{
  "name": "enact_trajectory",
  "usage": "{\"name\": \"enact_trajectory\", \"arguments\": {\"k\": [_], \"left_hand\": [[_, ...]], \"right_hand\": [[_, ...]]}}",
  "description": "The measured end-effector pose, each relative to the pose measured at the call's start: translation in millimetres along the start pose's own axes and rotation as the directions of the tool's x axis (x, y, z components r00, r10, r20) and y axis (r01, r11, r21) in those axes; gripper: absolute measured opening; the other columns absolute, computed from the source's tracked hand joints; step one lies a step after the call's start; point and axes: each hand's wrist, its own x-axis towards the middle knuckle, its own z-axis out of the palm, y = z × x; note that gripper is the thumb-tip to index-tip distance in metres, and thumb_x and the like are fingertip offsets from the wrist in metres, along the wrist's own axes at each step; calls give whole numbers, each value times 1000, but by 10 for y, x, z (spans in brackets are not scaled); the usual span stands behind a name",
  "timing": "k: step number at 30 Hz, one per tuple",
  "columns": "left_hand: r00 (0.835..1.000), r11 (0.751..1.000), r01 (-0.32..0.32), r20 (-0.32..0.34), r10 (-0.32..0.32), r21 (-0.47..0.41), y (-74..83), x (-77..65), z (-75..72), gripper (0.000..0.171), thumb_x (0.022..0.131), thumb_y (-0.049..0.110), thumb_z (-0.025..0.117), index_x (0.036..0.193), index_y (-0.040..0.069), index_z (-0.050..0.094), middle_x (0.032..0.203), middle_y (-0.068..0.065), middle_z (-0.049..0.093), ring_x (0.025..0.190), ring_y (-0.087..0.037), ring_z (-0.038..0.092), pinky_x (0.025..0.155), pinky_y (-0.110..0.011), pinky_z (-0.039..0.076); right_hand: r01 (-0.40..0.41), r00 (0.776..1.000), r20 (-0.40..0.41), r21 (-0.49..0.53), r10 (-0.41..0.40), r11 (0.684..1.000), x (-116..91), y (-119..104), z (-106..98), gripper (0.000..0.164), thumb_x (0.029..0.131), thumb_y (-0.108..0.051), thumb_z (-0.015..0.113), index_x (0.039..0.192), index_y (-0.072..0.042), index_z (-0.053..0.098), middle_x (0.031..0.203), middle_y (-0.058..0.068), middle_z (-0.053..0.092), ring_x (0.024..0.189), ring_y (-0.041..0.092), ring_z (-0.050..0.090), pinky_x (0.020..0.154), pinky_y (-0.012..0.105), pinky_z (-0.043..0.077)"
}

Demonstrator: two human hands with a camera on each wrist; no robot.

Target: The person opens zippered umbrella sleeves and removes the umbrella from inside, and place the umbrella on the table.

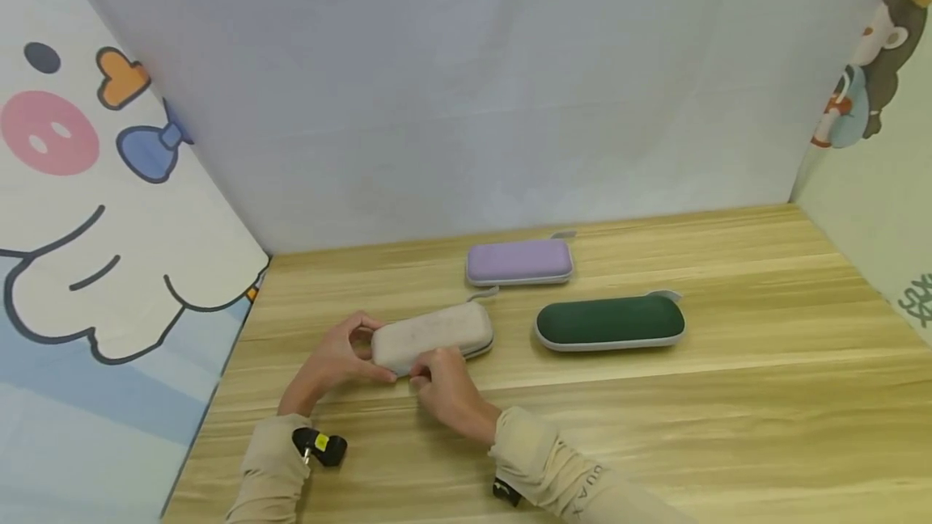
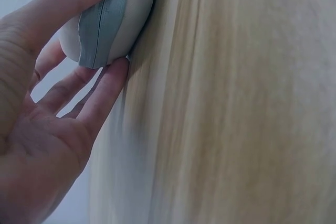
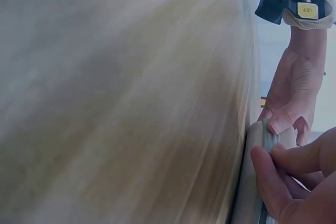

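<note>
A beige zip-up pencil case [image 1: 437, 331] lies at a slant on the wooden table, with a grey zipper band [image 2: 107, 22] round its side and a small loop at its far right corner. My left hand [image 1: 336, 361] grips its left end, thumb on the near side and fingers round the far side. At the near long side, my right hand [image 1: 450, 393] pinches at the zipper with thumb and curled index finger; the zipper pull itself is hidden by the fingertips. Right of this hand, a dark line runs along the case's near edge.
A purple case [image 1: 520, 261] lies behind the beige one, and a longer green case [image 1: 610, 322] lies to its right. A pale cloth wall [image 1: 466, 103] rises at the table's back edge, with printed panels on both sides. Both wrists carry small black cameras.
</note>
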Motion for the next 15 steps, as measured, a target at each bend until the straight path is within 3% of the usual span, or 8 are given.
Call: {"name": "enact_trajectory", "arguments": {"k": [8,15], "left_hand": [[1000,1000,0,24,0,5,32,14,41,72,55,16,93,109,5,47,126,-12,53,106,-29,57,83,-36,52],[1000,991,-21,0,22,129,52,-12,64,74,52,26,95,105,7,48,114,-11,56,100,-26,59,79,-35,53]], "right_hand": [[-15,1000,27,16,15,1000,5,27,6,13,72,16,68,70,3,72,68,9,69,59,7,59,56,12,45],[-4,999,50,18,3,1000,15,19,26,15,70,16,69,66,1,70,64,7,67,55,4,53,55,13,44]]}}
